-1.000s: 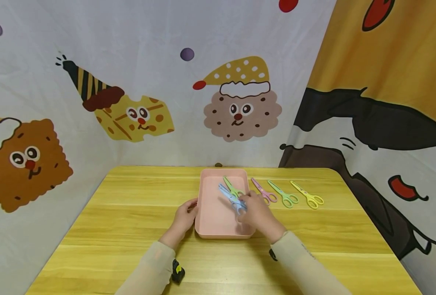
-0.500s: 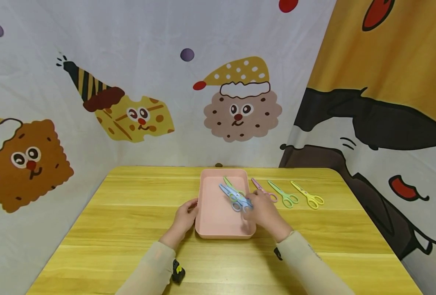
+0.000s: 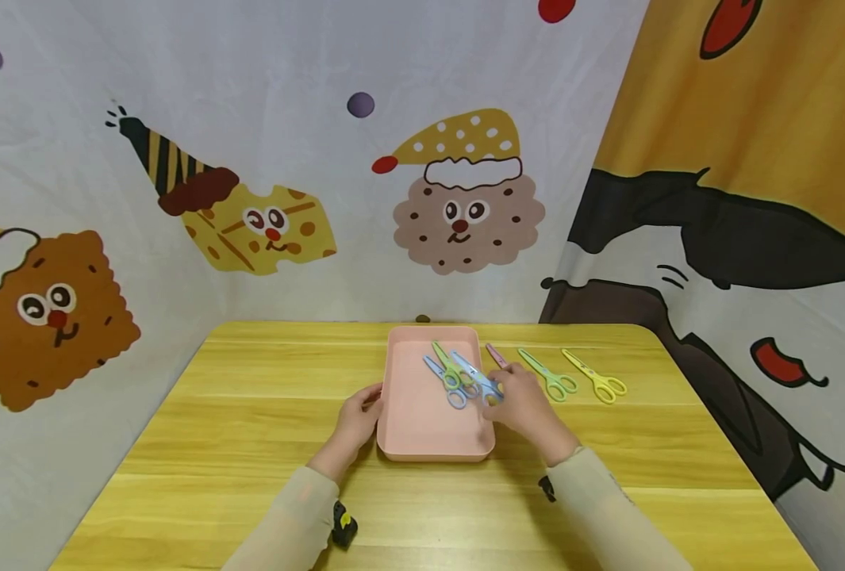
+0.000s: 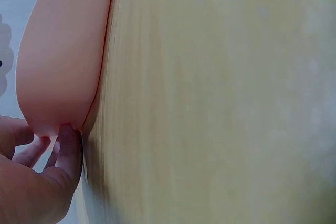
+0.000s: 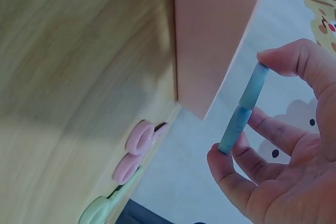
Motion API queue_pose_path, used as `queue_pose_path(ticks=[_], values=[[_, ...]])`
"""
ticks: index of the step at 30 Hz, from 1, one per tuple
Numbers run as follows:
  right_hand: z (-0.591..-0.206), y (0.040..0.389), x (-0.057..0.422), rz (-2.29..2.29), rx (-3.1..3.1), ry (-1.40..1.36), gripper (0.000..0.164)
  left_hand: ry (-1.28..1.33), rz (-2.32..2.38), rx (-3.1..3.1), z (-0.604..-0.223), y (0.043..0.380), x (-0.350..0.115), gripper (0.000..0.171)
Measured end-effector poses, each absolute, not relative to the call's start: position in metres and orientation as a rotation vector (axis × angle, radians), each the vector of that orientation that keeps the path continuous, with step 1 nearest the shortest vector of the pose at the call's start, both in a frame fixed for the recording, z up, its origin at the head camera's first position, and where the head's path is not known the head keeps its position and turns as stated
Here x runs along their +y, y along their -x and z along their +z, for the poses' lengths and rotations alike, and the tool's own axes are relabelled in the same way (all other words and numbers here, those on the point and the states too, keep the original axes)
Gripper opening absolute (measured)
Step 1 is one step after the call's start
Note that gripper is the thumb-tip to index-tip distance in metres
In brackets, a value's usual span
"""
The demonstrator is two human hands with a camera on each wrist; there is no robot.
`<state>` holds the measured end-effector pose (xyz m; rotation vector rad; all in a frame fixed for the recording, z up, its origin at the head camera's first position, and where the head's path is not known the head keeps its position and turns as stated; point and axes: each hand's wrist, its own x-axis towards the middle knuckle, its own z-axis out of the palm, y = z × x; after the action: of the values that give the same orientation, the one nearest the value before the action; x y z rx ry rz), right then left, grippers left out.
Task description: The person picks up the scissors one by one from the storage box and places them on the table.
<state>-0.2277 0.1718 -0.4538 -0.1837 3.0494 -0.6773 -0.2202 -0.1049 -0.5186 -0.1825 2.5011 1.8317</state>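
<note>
My right hand holds light-blue scissors by the handle rings, over the right side of a pink tray. In the right wrist view, thumb and fingertips press the two blue rings from either end. Inside the tray lie green scissors and another pair of blue scissors, crossing each other. My left hand rests at the tray's outer left wall, its thumb and fingers touching it. The left wrist view shows those fingertips beside the tray's corner.
Right of the tray, pink scissors lie partly hidden behind my right hand. Green scissors and yellow scissors lie farther right on the wooden table. A patterned cloth hangs behind the table.
My right hand has moved to the right with the blue scissors, shifting them off the other pair in the tray. My left hand has stayed at the tray wall.
</note>
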Motion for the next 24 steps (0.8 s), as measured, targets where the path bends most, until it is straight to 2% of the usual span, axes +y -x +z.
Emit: queue_pose_path(ticks=[11, 24], values=[[-0.456, 0.227, 0.188, -0.729, 3.039, 0.136, 0.057, 0.184, 1.831, 2.488, -0.52, 0.221, -0.106, 0.037], [-0.458, 0.223, 0.203, -0.724, 3.053, 0.134, 0.067, 0.19, 1.844, 2.473, -0.521, 0.221, -0.106, 0.037]])
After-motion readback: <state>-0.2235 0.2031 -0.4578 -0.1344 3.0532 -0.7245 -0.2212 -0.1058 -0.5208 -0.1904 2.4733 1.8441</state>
